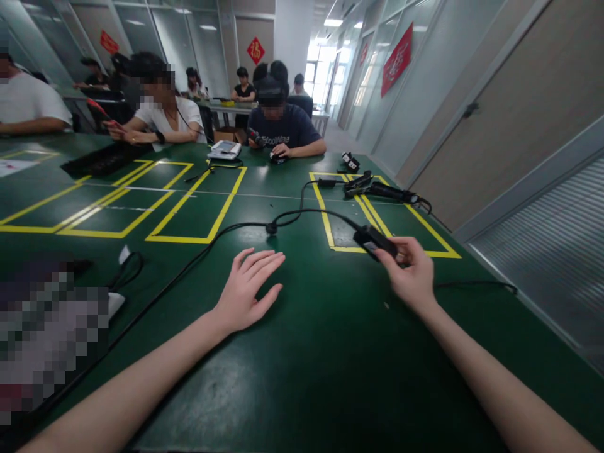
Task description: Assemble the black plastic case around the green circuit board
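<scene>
My right hand (418,277) grips a black power adapter (368,238) between thumb and fingers, above the right side of the green table. From the adapter's far end a black cable (321,211) curves left to a bundled tie (271,228) and runs on toward the lower left. Another black cord (472,285) trails to the right behind my right wrist. My left hand (250,286) is open, palm down over the table, fingers together and thumb apart. It holds nothing and is near the cable tie.
Yellow tape rectangles (212,240) mark the green table (306,377). Farther right lie a second black adapter (326,183) and a long black device (387,190). A white device (224,150) sits at the far side, where co-workers (287,126) sit. Blurred-out items lie at left.
</scene>
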`<state>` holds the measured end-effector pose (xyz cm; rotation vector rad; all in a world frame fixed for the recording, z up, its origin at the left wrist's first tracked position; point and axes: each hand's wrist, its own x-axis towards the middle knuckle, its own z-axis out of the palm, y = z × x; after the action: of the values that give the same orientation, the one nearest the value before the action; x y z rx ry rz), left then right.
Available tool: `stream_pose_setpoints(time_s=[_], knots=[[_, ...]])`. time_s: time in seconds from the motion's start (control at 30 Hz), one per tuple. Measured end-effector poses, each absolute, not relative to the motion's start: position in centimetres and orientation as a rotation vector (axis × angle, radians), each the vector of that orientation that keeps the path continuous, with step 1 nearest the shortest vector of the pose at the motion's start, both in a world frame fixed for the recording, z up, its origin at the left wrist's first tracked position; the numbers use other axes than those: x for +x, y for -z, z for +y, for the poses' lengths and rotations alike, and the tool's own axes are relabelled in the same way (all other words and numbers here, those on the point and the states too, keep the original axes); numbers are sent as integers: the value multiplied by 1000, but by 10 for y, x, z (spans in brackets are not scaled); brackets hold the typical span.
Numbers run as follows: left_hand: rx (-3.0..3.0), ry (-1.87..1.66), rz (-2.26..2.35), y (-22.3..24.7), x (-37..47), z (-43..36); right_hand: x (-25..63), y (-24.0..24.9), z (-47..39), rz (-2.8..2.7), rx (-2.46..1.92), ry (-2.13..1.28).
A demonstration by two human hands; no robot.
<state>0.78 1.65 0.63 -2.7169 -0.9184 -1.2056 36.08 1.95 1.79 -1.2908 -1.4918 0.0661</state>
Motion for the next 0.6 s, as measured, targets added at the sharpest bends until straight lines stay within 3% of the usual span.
stream_pose_setpoints(time_s=[0.23,0.6], knots=[[-2873,1134,-946,1,14,15,428,-34,39,-904,-1477,-15],[-2990,1059,-989,3,10,18,464,-37,33,-825,-1816,228]])
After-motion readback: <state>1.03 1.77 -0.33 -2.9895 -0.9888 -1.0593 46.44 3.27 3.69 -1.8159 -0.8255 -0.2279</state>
